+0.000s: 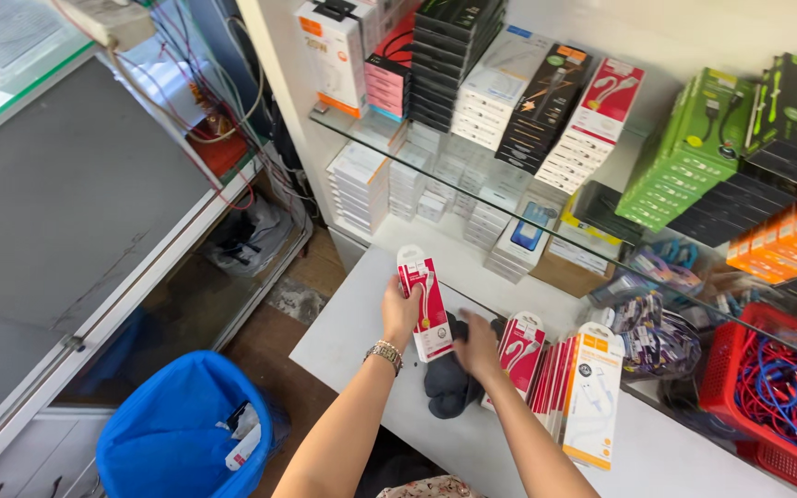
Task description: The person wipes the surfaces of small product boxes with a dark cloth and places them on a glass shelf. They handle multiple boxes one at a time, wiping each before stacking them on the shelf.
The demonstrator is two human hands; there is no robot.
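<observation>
Both hands mid-shelf: left hand [401, 312] grips red-white package [426, 297], right hand [478, 346] on dark cloth [449, 387].

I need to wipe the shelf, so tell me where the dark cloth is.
In the head view, the dark cloth lies on the white counter under the right hand, between the red-and-white cable pack in the left hand and the row of similar packs.

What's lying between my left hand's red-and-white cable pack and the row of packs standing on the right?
Head view: a dark grey cloth with the right hand on it.
</observation>
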